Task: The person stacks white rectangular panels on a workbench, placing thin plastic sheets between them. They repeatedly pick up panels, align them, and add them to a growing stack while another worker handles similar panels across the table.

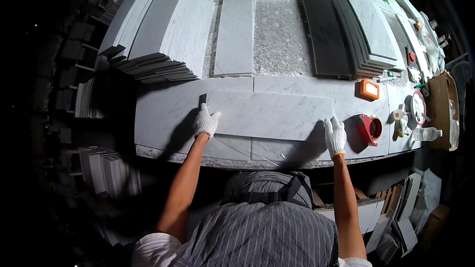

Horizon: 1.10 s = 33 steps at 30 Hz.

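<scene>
A long white marble slab (269, 114) with faint grey veins lies across the near part of the stone-topped table, its near edge casting a shadow. At its left end, my left hand (206, 121) in a white knitted glove grips the edge, thumb out over the top face. My right hand (335, 136), gloved the same way, holds the near right corner; the undersides of its fingers are hidden. A small dark patch shows just beyond my left fingertips. To the right of my right hand stands a red tape dispenser (366, 129).
Stacked marble slabs rise at the far left (166, 20) and far right (368, 24). Between them lie a pale slab (234, 37) and a dark slab (326, 34). An orange box (369, 90), a clear bottle (426, 134) and a cardboard box (444, 111) crowd the right side.
</scene>
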Motion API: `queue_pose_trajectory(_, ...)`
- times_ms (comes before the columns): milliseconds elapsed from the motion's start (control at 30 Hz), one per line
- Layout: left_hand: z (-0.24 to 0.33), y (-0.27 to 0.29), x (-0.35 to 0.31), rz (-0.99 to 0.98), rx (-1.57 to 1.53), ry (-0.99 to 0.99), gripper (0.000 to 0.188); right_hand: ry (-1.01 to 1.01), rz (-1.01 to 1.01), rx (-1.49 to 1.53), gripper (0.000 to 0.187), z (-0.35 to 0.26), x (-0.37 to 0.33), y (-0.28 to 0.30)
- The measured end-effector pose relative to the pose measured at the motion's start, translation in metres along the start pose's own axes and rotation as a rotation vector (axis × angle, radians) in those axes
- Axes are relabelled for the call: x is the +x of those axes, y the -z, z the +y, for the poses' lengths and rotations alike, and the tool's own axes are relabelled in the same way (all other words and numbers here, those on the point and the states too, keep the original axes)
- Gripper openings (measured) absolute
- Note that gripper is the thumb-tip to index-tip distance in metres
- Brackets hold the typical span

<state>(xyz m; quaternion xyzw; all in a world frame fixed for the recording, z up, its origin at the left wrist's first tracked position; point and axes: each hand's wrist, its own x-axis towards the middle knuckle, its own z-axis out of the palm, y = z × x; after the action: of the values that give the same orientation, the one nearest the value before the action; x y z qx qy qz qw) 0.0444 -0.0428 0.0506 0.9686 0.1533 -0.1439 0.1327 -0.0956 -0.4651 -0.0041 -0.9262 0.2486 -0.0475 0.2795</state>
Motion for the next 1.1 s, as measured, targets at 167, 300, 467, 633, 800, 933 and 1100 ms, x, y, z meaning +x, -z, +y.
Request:
queue_pose_trajectory(167,-0.003,0.001,-0.002,-0.026,-0.014,-0.001,0.070,-0.006,-0.102,-0.026,0.050,-0.002,0.007,0.005)
queue_pose_trajectory(300,-0.020,-0.002,-0.001,0.036,-0.178,-0.059,0.076,-0.021,-0.100,0.054,0.056,-0.003,0.003,0.010)
queue_pose_trajectory(467,-0.066,-0.009,-0.059,0.078,-0.268,0.029,0.096,-0.043,-0.075,0.031,0.062,0.005,-0.058,0.040)
queue_pose_trajectory(633,-0.084,-0.063,-0.114,0.378,-0.107,-0.110,0.056,-0.109,-0.091,-0.046,0.042,-0.035,-0.112,0.029)
queue_pose_trajectory(800,-0.093,-0.068,-0.097,0.416,-0.354,-0.168,0.023,-0.223,-0.177,0.337,0.020,-0.027,-0.110,0.014)
queue_pose_trajectory(933,-0.076,-0.034,-0.097,-0.087,-1.447,0.368,0.010,-0.670,-0.355,1.043,0.018,-0.026,-0.111,0.028)
queue_pose_trajectory(1100,-0.098,-0.028,-0.095,-0.570,-1.525,0.525,0.014,-0.809,-0.809,1.392,0.025,-0.028,-0.100,0.052)
